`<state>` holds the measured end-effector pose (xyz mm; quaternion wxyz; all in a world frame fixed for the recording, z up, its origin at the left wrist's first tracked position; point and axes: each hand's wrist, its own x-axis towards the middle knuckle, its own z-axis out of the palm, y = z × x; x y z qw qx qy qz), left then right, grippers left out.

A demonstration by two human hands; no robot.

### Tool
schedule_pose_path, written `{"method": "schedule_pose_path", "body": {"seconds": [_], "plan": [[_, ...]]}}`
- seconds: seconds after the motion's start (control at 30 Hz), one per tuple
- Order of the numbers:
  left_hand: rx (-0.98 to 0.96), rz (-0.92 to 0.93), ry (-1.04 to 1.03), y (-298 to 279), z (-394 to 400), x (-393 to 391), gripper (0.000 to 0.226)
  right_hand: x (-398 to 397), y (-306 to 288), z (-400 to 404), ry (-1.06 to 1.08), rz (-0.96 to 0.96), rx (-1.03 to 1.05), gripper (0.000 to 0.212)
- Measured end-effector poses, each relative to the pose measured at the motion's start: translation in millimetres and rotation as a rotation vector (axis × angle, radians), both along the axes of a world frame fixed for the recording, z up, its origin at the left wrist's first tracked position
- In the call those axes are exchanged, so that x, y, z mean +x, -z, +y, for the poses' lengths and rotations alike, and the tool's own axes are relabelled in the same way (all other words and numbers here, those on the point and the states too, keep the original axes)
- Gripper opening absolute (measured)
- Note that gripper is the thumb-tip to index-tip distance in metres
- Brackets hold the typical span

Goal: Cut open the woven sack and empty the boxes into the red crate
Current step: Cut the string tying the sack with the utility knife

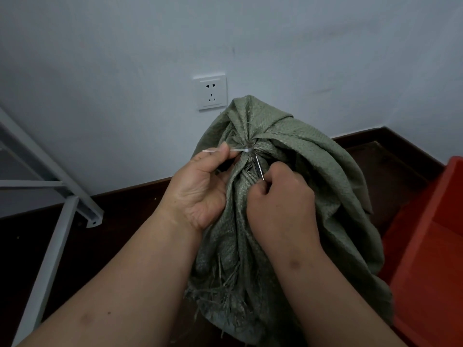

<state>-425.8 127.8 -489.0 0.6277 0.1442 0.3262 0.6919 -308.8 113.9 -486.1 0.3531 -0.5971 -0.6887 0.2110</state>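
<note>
A green woven sack (313, 176) stands in the middle, its neck bunched and cinched by a white zip tie (240, 150). My left hand (200, 186) pinches the loose tail of the zip tie between thumb and forefinger, pulling it leftward. My right hand (280, 199) is closed on a thin metal blade (259, 169) whose tip points up into the cinched neck right beside the tie. The handle is hidden in my fist. The red crate (431, 251) sits at the right edge, touching the sack. No boxes are visible; the sack hides its contents.
A pale wall with a white power socket (211, 92) rises behind the sack. A grey metal frame (62, 209) leans at the left over the dark wooden floor (120, 221). Frayed strands hang from the sack's lower front.
</note>
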Motion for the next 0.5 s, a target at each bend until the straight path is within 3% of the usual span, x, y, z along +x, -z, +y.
{"method": "schedule_pose_path", "body": {"seconds": [0.2, 0.3, 0.5], "plan": [[0.023, 0.015, 0.037, -0.5, -2.7, 0.9, 0.017, -1.8, 1.9, -1.0, 0.012, 0.038, 0.015, 0.013], [0.045, 0.086, 0.069, -0.4, -1.6, -2.0, 0.007, -1.9, -1.2, -0.2, -0.001, 0.010, 0.010, 0.014], [0.056, 0.253, 0.094, -5.9, -1.2, 2.2, 0.016, -0.9, -10.5, 3.8, -0.056, -0.090, 0.043, 0.015]]}}
